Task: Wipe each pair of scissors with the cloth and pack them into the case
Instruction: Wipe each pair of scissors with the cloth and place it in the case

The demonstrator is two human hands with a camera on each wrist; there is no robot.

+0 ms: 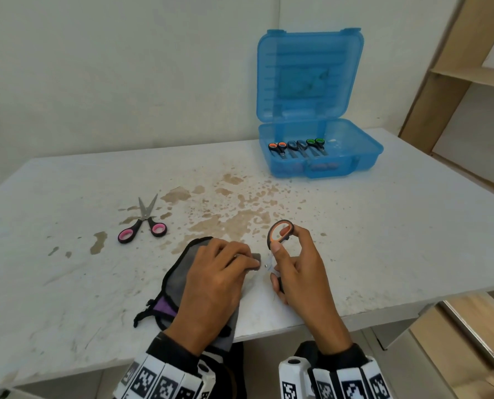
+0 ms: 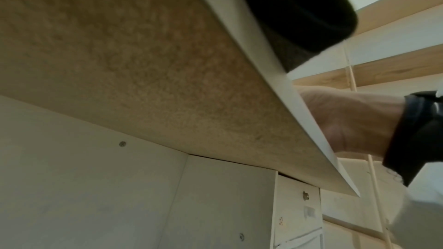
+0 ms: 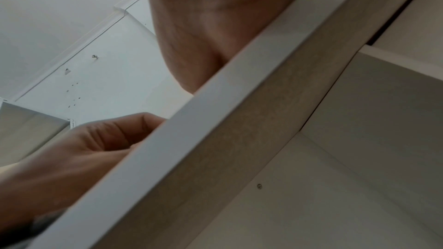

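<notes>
In the head view my right hand (image 1: 281, 241) pinches the orange-handled scissors (image 1: 278, 230) by a handle loop, holding them up near the table's front edge. The blades point towards my left hand (image 1: 240, 259), which pinches a fold of the grey cloth (image 1: 176, 277); the blades are hidden under that fold and the fingers. Pink-handled scissors (image 1: 142, 226) lie open on the table to the left. At the back right the blue case (image 1: 363, 156) stands open, and three pairs of scissors (image 1: 297, 148) lie side by side in it. Both wrist views show mostly the table's underside.
The white table (image 1: 384, 226) is stained brown around its middle. A wooden shelf unit (image 1: 470, 76) stands at the right. The cloth hangs over the table's front edge (image 2: 299, 26). The wall runs close behind the case.
</notes>
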